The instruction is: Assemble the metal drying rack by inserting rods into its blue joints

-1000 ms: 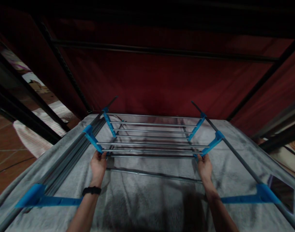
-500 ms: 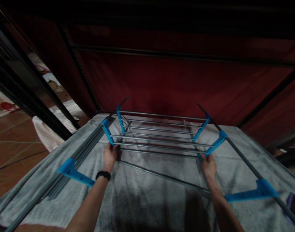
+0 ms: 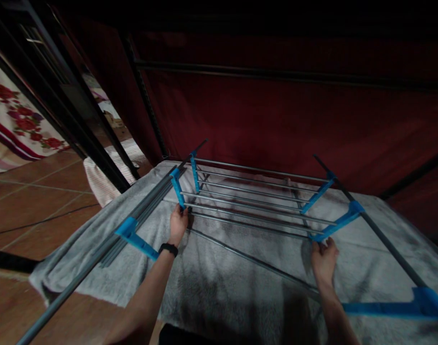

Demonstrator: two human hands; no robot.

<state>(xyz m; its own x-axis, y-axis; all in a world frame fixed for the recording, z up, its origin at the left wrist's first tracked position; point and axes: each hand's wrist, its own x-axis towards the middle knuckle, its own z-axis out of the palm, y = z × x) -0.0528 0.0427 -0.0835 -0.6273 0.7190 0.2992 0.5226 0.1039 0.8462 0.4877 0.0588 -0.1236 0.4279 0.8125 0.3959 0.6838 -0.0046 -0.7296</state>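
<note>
A rack of grey metal tubes with blue plastic brackets stands over a grey blanket (image 3: 240, 287). My left hand (image 3: 178, 224), wearing a black wristband (image 3: 168, 248), is closed on the lower end of the left blue bracket (image 3: 177, 188). On the other side, my right hand (image 3: 324, 262) pinches the lower end of the right blue bracket (image 3: 339, 223). Several thin rods (image 3: 247, 222) span the two sides. Nearer to me, a left bracket (image 3: 138, 239) and a right bracket (image 3: 384, 309) carry no rods. A loose tube (image 3: 254, 261) lies slanted below the rods.
A bundle of grey tubes (image 3: 143, 218) lies along the left side post. Behind the rack hangs a dark red curtain (image 3: 276, 124) on a black frame. At left are a tiled floor (image 3: 42, 196), a striped cloth (image 3: 100, 177) and a floral cloth (image 3: 23, 122).
The view has turned left, so the rack appears further right and more floor shows. Both hands stay at the lower ends of the same brackets.
</note>
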